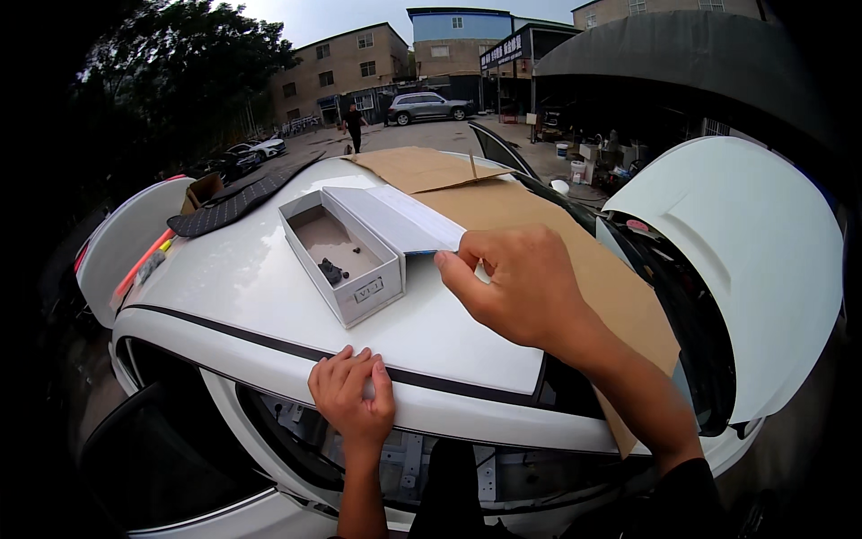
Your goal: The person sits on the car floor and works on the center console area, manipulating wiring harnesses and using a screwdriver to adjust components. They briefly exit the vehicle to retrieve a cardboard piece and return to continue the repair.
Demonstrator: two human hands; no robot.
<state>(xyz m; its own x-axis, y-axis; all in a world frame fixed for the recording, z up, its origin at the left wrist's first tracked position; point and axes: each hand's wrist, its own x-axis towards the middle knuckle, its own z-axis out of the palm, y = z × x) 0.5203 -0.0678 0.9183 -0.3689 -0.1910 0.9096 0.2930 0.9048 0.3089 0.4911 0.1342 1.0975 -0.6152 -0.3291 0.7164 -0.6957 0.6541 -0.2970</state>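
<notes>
A white box stands on the white car roof, its lid swung out toward the right. Small dark pieces lie inside, near the box's closest end. My right hand pinches the corner of the box lid between thumb and curled fingers. Lower down, my left hand rests on the roof's near edge, its fingers laid over the dark trim strip and its thumb apart from them. A pale patch shows between thumb and fingers; I cannot tell what it is.
Brown cardboard covers the roof's right side and windshield area. A dark quilted mat lies at the far left. The white hood stands raised at right. Below me is the car's stripped interior. A person walks in the yard.
</notes>
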